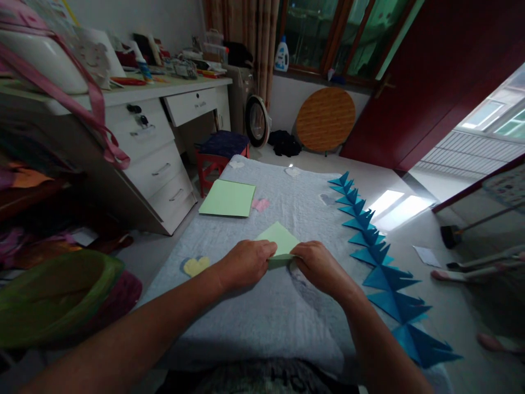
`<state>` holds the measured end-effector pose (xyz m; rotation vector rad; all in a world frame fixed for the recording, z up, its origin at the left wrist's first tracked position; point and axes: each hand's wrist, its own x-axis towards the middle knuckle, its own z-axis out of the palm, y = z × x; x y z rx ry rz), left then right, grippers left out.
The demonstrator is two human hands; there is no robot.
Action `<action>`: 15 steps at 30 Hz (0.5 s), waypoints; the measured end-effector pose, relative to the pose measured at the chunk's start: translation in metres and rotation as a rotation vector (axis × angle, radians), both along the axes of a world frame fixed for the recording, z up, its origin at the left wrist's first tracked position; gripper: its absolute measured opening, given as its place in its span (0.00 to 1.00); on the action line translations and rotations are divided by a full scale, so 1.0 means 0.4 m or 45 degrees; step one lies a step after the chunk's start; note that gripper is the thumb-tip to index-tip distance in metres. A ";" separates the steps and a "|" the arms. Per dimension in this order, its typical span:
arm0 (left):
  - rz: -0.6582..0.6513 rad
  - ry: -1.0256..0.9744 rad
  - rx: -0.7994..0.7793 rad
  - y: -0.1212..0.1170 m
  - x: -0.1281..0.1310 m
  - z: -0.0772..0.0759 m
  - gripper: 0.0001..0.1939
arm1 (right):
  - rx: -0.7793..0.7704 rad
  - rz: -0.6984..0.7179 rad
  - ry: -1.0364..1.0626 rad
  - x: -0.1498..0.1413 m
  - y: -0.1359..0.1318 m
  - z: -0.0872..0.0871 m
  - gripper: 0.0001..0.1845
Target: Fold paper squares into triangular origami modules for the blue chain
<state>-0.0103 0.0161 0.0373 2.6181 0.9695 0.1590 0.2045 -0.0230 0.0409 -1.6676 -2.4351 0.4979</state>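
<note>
A folded light green paper (279,238) lies on the pale blue cloth (262,306) in front of me, its point away from me. My left hand (246,261) pinches its near left edge with closed fingers. My right hand (318,265) pinches the near right edge the same way. The near part of the paper is hidden under my fingers.
A stack of green paper sheets (228,198) lies further back on the left of the cloth. Several folded blue paper pieces (375,253) run in a row along the cloth's right edge. A white desk with drawers (164,148) stands left, a red stool (217,158) beyond.
</note>
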 end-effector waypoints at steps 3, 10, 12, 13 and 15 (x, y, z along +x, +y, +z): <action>0.037 -0.018 -0.119 -0.022 -0.011 0.011 0.03 | -0.085 -0.056 -0.030 0.001 -0.029 0.017 0.11; 0.379 -0.374 -0.279 -0.021 -0.015 -0.050 0.15 | -0.136 -0.330 0.220 0.006 -0.039 -0.021 0.08; 0.465 -0.400 -0.250 -0.018 -0.014 -0.075 0.19 | -0.089 -0.403 0.343 0.007 -0.035 -0.046 0.08; 0.491 -0.408 -0.241 -0.018 -0.013 -0.085 0.20 | -0.071 -0.438 0.397 0.007 -0.033 -0.058 0.12; 0.515 -0.415 -0.218 -0.018 -0.013 -0.099 0.20 | -0.022 -0.493 0.469 0.007 -0.032 -0.078 0.18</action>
